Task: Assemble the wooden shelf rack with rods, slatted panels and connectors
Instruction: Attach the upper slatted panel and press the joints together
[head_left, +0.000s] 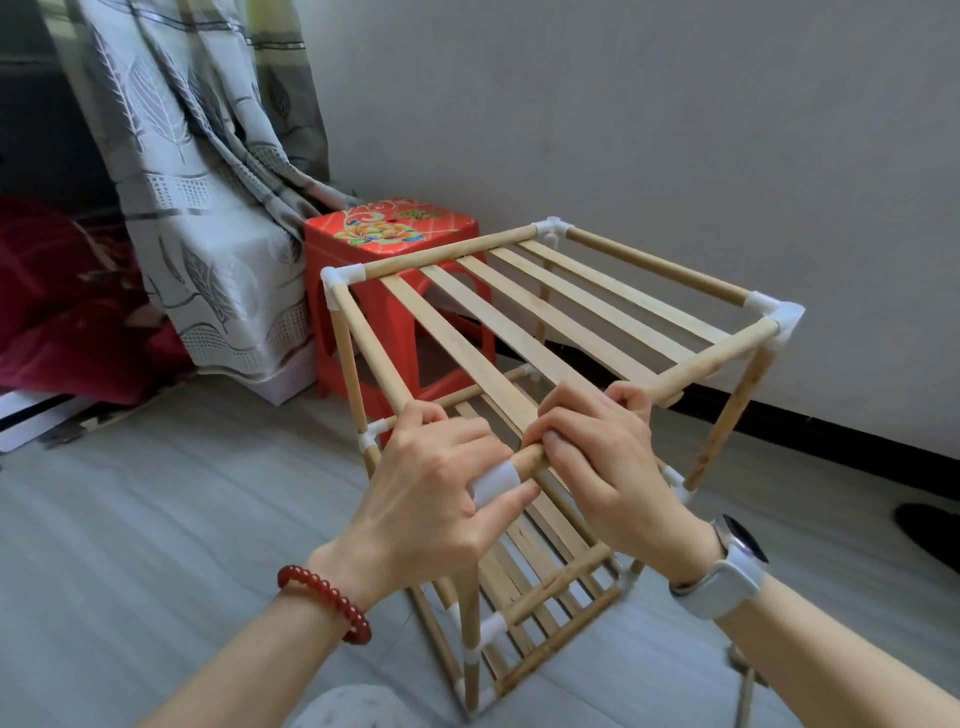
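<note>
Standing on the floor, rack (519, 415) was nearly built: top panel (545, 322) in. Left hand (431, 493) gripped connector (493, 483), right hand (597, 457) gripped rod (530, 460); near top corner unjoined.

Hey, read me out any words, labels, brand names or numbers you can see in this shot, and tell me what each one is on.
None can be read.
Red stool: the printed top has a flower pattern and a yellow patch that may hold characters, too blurred to read.
Watch: its face is dark, nothing legible.
Rack, connectors and curtain: no lettering visible.
</note>
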